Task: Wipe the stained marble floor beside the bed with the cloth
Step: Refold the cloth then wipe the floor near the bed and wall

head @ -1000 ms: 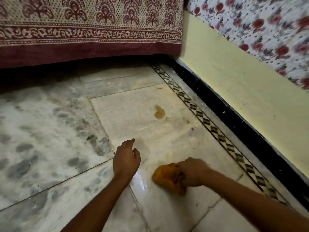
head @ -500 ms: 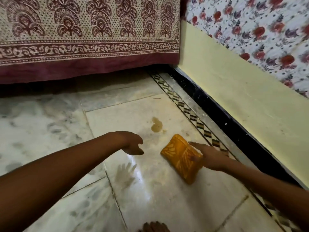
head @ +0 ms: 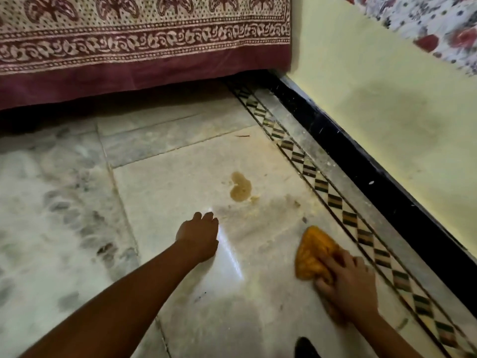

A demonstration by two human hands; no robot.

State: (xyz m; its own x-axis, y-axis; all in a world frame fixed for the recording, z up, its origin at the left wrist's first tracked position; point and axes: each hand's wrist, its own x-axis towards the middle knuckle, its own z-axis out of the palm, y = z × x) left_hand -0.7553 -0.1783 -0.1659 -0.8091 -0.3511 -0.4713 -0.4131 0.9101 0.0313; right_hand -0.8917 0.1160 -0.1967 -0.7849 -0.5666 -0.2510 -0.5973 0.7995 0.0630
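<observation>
One orange cloth (head: 313, 251) sits bunched under the right hand (head: 348, 282), whose fingers curl into it and press it onto the marble floor (head: 167, 192). Just right of that hand runs the patterned border strip (head: 335, 200), with the black skirting (head: 361, 171) and the yellow wall (head: 387, 112) beyond. Ahead of the hand and to its left, apart from the cloth, lies the brown stain (head: 240, 186), whole and sharp-edged, with faint smears and crumbs between it and the cloth. The left hand (head: 198, 239) is planted on the floor further left, holding nothing, its fingers pointing toward the bed cover (head: 144, 47) hanging beyond. By my reading the wiping has barely touched the main mark: the tile near the hands shines wet, but the stain itself is left to do. Half a second back the cloth lay flatter and nearer the stain under straighter fingers; now it is gathered and drawn back along the border, and the left hand, then lifted, is down on the tile
</observation>
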